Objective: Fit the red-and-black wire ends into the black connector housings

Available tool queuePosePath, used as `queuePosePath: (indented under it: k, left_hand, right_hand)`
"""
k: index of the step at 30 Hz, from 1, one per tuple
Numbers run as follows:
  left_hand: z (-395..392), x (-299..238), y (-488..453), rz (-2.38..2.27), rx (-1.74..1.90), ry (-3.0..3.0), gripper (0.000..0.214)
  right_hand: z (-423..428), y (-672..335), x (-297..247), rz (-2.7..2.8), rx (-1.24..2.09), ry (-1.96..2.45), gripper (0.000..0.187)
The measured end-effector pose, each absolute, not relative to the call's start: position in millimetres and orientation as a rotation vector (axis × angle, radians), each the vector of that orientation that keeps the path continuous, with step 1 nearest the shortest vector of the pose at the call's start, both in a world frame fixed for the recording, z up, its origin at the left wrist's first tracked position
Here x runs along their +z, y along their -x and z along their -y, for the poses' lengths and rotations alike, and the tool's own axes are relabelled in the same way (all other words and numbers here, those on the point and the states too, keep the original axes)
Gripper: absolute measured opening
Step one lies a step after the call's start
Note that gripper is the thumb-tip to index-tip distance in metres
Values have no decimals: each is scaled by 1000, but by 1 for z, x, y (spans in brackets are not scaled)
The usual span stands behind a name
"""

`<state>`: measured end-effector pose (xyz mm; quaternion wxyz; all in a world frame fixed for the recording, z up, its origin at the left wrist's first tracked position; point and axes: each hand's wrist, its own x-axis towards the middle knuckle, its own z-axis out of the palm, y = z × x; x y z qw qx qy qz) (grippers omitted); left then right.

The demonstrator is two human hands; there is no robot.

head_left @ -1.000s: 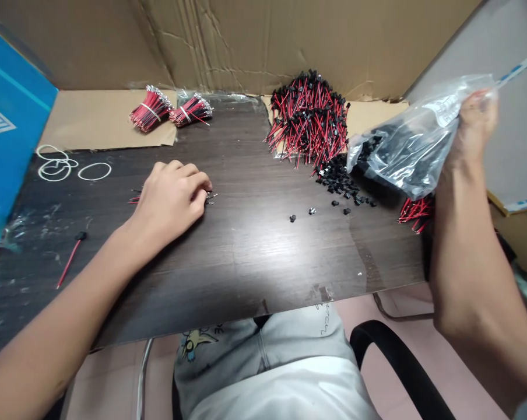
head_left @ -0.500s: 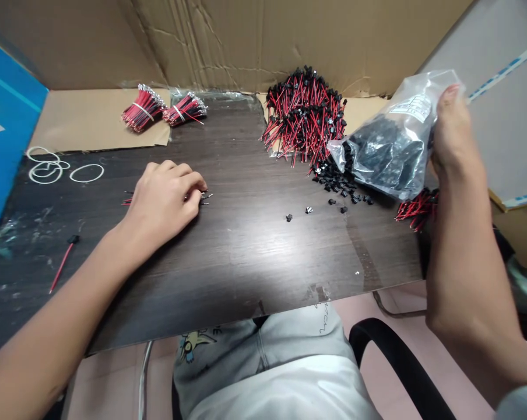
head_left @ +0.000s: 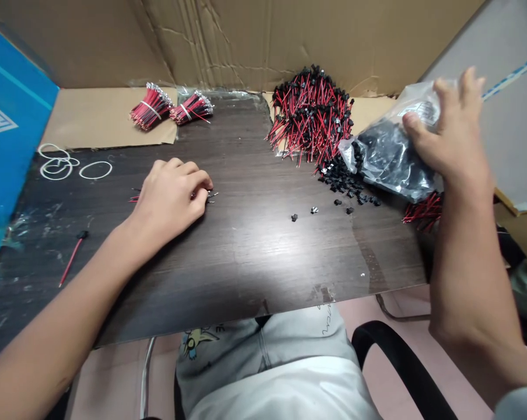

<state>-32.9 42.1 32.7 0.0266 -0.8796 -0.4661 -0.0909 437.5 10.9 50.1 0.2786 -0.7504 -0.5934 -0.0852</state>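
My left hand [head_left: 171,189] rests on the dark table with its fingers curled over a few red and black wires [head_left: 134,198], whose ends stick out on both sides of it. My right hand [head_left: 453,128] is open, fingers spread, against the upper right of a clear plastic bag [head_left: 388,154] full of black parts. The bag leans on its side, its mouth toward the loose black connector housings [head_left: 344,182] spilled on the table. Behind them lies a big pile of red and black wires with black connectors [head_left: 311,116].
Two banded wire bundles [head_left: 150,108] lie at the back left on cardboard. Rubber bands [head_left: 95,170] and one wire with a connector [head_left: 72,256] are on the left. More red wires [head_left: 424,211] lie under the bag's right side. A cardboard wall [head_left: 246,46] stands behind.
My right hand has let go of the bag's top edge and spread its fingers over the bag's side. The bag has sagged a little. My left hand stays over the wires.
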Motion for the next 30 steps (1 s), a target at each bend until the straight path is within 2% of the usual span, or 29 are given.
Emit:
queuePosePath:
  k: [3, 4, 6, 7, 9, 11, 16, 22, 25, 30]
  left_hand:
    - [-41, 34, 34, 1412, -273, 2714, 28]
    - [-41, 34, 34, 1407, -282, 2716, 26]
    - [-41, 33, 34, 1400, -300, 2723, 25]
    - [-40, 33, 34, 1400, -304, 2724, 24]
    - [-40, 33, 34, 1406, -298, 2721, 24]
    - [-40, 34, 33, 1411, -266, 2720, 24]
    - [-41, 34, 34, 1396, -249, 2720, 21]
    - [-43, 34, 36, 1416, -372, 2762, 19]
    - [-42, 37, 36, 1429, -402, 2770, 18]
    - [-39, 40, 34, 1406, -409, 2780, 24]
  right_hand:
    - [2, -411, 67, 1759, -489, 1630, 65]
    - [8, -396, 74, 1781, -496, 1491, 52]
    - [20, -362, 84, 1877, -199, 1349, 20]
    - [25, -345, 86, 1982, 31, 1317, 18]
    - [31, -315, 83, 2332, 520, 1233, 20]
    - [31, -296, 72, 2565, 678, 1123, 20]
    - [22, -284, 44, 2717, 693, 1100, 13]
    - [25, -261, 28, 2372, 669, 1040, 20]
    - [24, -238, 16, 2165, 830, 1003, 22]
    - [10, -209, 2, 1951, 1019, 969, 15]
